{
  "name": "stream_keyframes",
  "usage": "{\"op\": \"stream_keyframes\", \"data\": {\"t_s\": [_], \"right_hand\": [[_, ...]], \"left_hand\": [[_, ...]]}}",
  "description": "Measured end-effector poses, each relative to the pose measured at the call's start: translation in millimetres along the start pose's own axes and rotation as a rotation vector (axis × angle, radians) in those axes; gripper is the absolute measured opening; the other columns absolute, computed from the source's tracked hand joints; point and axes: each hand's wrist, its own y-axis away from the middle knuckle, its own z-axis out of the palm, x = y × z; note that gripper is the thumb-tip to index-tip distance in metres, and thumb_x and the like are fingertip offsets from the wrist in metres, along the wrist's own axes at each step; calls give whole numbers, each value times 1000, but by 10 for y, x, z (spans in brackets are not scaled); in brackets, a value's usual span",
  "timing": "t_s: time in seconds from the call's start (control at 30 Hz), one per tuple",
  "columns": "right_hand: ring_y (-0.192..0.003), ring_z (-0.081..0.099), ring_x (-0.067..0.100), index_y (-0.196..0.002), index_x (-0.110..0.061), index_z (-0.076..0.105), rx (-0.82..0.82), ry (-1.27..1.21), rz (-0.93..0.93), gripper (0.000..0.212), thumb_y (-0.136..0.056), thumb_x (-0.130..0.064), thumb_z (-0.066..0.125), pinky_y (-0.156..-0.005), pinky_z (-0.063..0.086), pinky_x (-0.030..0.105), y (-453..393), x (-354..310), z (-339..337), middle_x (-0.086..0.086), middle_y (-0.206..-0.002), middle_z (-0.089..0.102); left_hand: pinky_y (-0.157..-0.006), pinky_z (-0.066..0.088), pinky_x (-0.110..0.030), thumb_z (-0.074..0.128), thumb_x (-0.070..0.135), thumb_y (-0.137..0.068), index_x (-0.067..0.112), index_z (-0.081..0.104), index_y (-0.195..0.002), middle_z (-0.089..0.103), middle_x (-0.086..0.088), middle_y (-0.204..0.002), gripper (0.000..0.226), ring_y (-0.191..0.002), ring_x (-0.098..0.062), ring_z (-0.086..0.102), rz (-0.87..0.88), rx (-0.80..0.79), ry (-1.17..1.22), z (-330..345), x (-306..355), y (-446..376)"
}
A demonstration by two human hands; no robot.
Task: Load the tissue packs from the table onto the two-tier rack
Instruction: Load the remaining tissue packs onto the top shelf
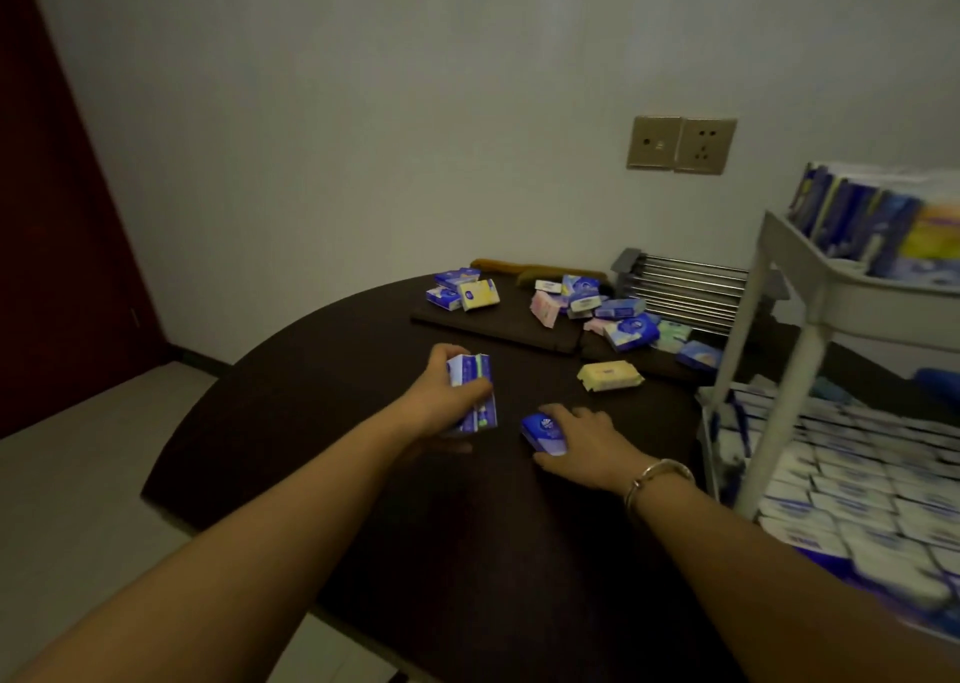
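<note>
My left hand [447,396] grips a small stack of blue and green tissue packs [475,370] above the dark round table [363,474]. My right hand [587,441] lies over a blue tissue pack [537,428] on the table, fingers curled round it. A yellow pack [610,375] lies just beyond. Two heaps of loose packs sit at the far side, a smaller heap [462,293] and a larger heap [613,313]. The white two-tier rack [779,350] stands at the right; its upper tier holds upright packs [872,225], its lower tier rows of packs [857,480].
A metal slatted rack [680,287] lies at the table's back by the wall. Dark boards [493,329] sit under the heaps. Wall sockets [680,144] are above. A dark red door [57,215] is at the left.
</note>
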Motion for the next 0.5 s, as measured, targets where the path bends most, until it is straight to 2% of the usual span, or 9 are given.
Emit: {"op": "stream_keyframes", "data": {"t_s": [0.07,0.13,0.2,0.3,0.37,0.43,0.5], "right_hand": [[-128,38,25,-144,-27,30,71,-125,-1,67,-86,-35,62,-104,39,35,75,-10,21,9,-141,35],[-118,49,23,-139,-20,38,162,-435,61,57,-88,-31,61,-92,44,29,178,-107,-86,9,-134,43],[-112,53,26,-134,-16,42,194,-859,90,44,-93,-29,54,-88,48,33,320,-262,-305,11,-130,48],[-111,56,30,-127,-12,45,207,-1313,-59,31,-96,-15,47,-92,51,45,610,-509,-745,16,-121,52],[-97,62,27,-115,-10,50,275,-1394,-228,25,-92,-3,44,-86,53,43,823,-605,-1079,16,-107,59],[-85,61,23,-105,-9,52,348,-1411,-387,25,-87,6,43,-77,49,38,1070,-627,-1429,14,-97,62],[-86,60,20,-105,-10,51,421,-1376,-484,26,-87,7,45,-82,48,35,1369,-578,-1772,9,-96,63]], "left_hand": [[-72,58,-42,60,23,-90,37,31,-125,46,-7,-118,48,-96,-24,60,-4,-4,58,18,5,86],[-69,58,-37,61,22,-90,32,33,-125,47,-6,-119,46,-94,-21,61,50,18,83,50,57,175],[-62,54,-27,61,20,-90,29,34,-124,47,-3,-118,45,-89,-14,58,179,65,31,89,167,284],[-59,53,-21,64,18,-87,26,36,-122,50,3,-110,46,-88,-7,57,438,96,-14,183,471,493],[-60,55,-18,67,17,-86,21,36,-122,54,4,-104,47,-86,-5,59,578,102,18,273,785,667],[-62,54,-14,66,11,-85,16,35,-121,56,2,-101,47,-85,-5,60,700,96,90,371,1158,858],[-60,54,-17,65,5,-86,15,33,-121,55,-3,-103,48,-87,-13,61,778,47,154,487,1548,1072]]}}
